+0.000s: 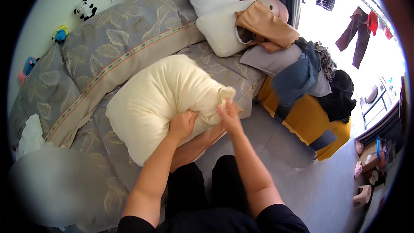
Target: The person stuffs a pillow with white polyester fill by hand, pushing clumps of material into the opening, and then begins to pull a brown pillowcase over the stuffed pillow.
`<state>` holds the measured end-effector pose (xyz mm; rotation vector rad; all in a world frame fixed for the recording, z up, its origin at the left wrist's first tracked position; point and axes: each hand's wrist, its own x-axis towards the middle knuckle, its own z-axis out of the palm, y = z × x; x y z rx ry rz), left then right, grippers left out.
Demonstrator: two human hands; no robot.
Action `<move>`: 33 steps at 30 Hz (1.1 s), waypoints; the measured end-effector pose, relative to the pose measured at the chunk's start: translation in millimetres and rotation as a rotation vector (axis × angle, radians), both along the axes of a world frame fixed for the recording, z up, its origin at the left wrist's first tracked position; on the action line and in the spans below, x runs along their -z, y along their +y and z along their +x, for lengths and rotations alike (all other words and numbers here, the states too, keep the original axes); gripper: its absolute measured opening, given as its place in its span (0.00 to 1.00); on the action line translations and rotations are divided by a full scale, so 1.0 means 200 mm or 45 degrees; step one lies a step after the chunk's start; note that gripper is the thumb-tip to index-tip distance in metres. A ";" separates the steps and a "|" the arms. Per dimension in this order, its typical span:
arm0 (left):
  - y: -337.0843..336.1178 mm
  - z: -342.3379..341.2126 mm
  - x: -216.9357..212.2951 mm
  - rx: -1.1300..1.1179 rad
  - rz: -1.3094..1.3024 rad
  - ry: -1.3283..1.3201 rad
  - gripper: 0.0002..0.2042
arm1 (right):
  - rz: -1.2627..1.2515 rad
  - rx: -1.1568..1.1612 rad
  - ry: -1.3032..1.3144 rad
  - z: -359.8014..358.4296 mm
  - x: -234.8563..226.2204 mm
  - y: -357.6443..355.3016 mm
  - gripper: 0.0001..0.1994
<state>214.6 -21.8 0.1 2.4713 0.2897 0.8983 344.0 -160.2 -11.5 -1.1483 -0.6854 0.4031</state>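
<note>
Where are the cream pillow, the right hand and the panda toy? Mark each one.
Cream pillow (pixel 148 99): head view, middle of its broad upper face.
Right hand (pixel 230 117): head view, back of the hand.
Panda toy (pixel 86 10): head view, on its body.

Left and ahead of left hand (pixel 182 124): cream pillow (pixel 144 99) is blocking sofa back (pixel 116 39) | right of right hand (pixel 231 118): grey floor (pixel 276 146) is leaving passage, mustard-draped furniture (pixel 304 123) bounding it | farther ahead of right hand: grey cushion (pixel 269 61), white pillow (pixel 217 28) are obstructing | below hands: tan fabric (pixel 196 147) is lying close
</note>
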 end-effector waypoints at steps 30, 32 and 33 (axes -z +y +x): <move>-0.33 -0.59 -0.51 -0.107 0.772 0.197 0.14 | -0.247 0.506 -1.840 -0.58 -0.01 -0.32 0.14; -0.28 -0.59 -0.46 -0.077 0.790 0.185 0.12 | -0.247 0.507 -1.852 -0.58 -0.01 -0.35 0.12; -0.26 -0.60 -0.45 -0.056 0.737 0.184 0.11 | -0.223 0.545 -1.860 -0.58 -0.02 -0.38 0.11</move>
